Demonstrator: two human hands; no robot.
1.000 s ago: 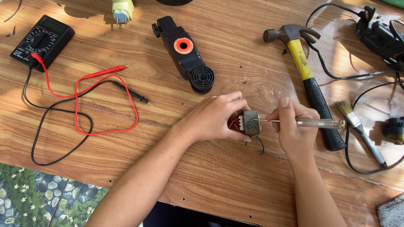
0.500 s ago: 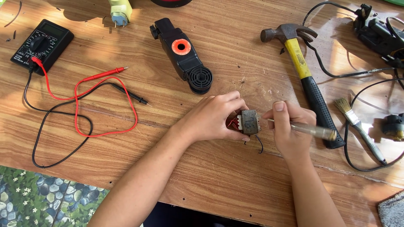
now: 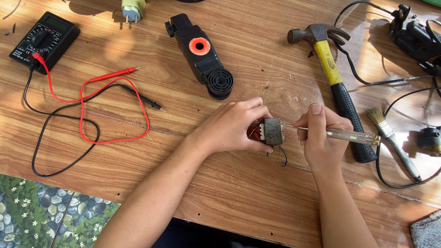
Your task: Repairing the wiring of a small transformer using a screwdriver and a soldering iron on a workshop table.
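Observation:
My left hand (image 3: pixel 236 126) grips a small grey metal transformer (image 3: pixel 274 132) with red wires at its left side, holding it down on the wooden table (image 3: pixel 239 202). My right hand (image 3: pixel 321 133) holds a screwdriver with a clear handle (image 3: pixel 351 136); its thin shaft points left and touches the top of the transformer. A short black wire hangs from the transformer toward me.
A black multimeter (image 3: pixel 44 40) with red and black leads (image 3: pixel 96 115) lies at the left. A black device with an orange ring (image 3: pixel 202 55) sits at centre top. A yellow-handled hammer (image 3: pixel 333 73), a brush (image 3: pixel 392 138) and black cables (image 3: pixel 404 82) lie at the right.
The screwdriver and my right hand have shifted slightly left, closer to the transformer. My left hand keeps the same grip.

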